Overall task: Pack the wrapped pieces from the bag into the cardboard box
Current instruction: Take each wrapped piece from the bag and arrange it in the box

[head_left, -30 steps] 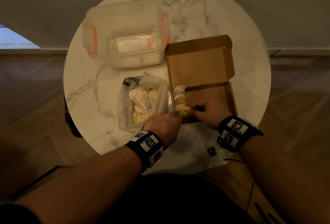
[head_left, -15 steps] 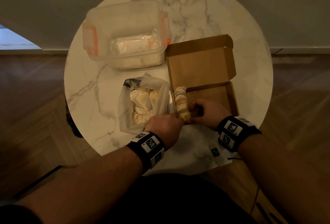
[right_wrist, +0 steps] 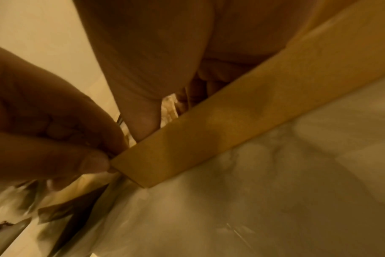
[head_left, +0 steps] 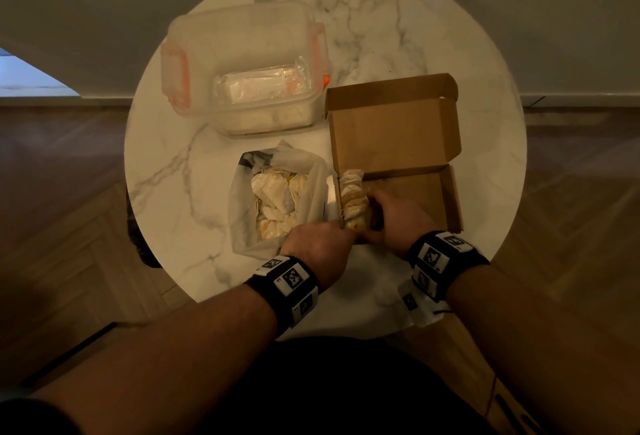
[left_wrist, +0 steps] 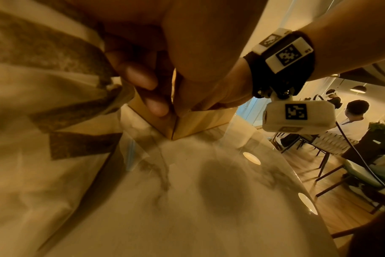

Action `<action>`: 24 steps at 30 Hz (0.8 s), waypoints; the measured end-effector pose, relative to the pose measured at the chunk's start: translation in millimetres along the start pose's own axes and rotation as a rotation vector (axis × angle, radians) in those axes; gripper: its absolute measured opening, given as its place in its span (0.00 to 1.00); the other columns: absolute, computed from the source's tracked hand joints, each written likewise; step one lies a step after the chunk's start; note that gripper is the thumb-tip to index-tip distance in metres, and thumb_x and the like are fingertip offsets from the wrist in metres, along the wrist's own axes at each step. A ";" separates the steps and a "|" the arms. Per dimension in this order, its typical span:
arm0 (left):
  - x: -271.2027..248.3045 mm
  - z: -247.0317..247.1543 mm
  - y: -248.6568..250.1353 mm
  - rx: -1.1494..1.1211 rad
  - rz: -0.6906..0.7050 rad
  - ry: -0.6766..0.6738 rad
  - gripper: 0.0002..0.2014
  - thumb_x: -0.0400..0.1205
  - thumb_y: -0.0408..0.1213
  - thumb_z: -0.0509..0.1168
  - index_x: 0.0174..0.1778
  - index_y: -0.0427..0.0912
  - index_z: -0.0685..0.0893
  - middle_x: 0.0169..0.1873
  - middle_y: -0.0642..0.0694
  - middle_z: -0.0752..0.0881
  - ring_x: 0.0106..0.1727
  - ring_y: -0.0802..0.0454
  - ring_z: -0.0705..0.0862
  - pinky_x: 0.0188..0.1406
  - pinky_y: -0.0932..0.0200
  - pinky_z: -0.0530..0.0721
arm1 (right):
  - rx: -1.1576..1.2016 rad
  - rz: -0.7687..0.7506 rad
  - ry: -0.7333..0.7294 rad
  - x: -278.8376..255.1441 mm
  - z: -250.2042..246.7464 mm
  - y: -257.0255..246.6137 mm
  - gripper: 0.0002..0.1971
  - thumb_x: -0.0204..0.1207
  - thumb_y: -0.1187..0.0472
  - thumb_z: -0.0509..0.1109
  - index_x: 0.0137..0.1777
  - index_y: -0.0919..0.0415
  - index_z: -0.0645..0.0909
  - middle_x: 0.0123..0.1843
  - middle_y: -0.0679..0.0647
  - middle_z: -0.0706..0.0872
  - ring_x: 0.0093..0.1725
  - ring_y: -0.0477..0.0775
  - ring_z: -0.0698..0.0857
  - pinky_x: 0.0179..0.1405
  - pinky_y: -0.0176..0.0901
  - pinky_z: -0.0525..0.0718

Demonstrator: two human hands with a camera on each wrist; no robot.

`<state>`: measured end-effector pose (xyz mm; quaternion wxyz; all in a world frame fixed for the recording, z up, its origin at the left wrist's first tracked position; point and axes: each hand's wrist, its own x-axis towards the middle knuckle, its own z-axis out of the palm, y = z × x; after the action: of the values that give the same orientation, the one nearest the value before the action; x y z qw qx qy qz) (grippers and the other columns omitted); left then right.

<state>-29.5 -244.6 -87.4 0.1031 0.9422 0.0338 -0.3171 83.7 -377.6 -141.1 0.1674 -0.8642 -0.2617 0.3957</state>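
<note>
Table (head_left: 433, 36): polished white marble, grey veins, glossy. Cardboard box (head_left: 394, 133) at 3 o'clock: plain brown card, matt, smooth. Bag (head_left: 242, 192) at centre: thin translucent plastic film, crinkled. Wrapped pieces (head_left: 273, 192) inside: creased pale paper, matt. Tub (head_left: 239, 64) at 11 o'clock: cloudy plastic, orange clips. Floor (head_left: 69, 226): herringbone wood.

A round marble counter (head_left: 450, 53) stands on a wooden herringbone floor (head_left: 69, 226). At its far left sits a clear plastic tub (head_left: 242, 53) with orange clips, a wrapped white packet (head_left: 259, 84) inside. The left wrist view shows chairs (left_wrist: 332, 146) and a seated person (left_wrist: 354, 118) beyond.
</note>
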 end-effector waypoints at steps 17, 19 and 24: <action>-4.2 1.4 0.6 0.001 0.009 0.014 0.15 0.91 0.41 0.55 0.72 0.54 0.80 0.61 0.47 0.85 0.58 0.43 0.86 0.47 0.50 0.82 | 0.068 0.041 0.008 -11.1 -9.4 9.5 0.16 0.69 0.41 0.83 0.41 0.46 0.79 0.38 0.45 0.84 0.38 0.46 0.82 0.32 0.39 0.72; -4.1 2.1 0.2 -0.004 0.008 0.012 0.15 0.91 0.42 0.56 0.71 0.54 0.80 0.60 0.47 0.85 0.58 0.43 0.86 0.47 0.50 0.82 | 0.066 0.047 -0.031 -10.6 -8.2 8.9 0.15 0.70 0.42 0.82 0.39 0.46 0.79 0.38 0.46 0.85 0.36 0.44 0.81 0.31 0.38 0.70; -4.3 3.0 0.8 -0.004 -0.002 0.006 0.14 0.90 0.41 0.57 0.69 0.51 0.80 0.59 0.46 0.85 0.58 0.43 0.85 0.48 0.49 0.82 | 0.109 0.088 -0.053 -2.2 1.4 9.1 0.11 0.71 0.48 0.84 0.42 0.49 0.84 0.39 0.46 0.86 0.40 0.48 0.85 0.33 0.38 0.72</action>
<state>-34.6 -246.0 -86.9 0.1047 0.9429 0.0359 -0.3141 84.4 -386.1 -145.2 0.1898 -0.8536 -0.2059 0.4394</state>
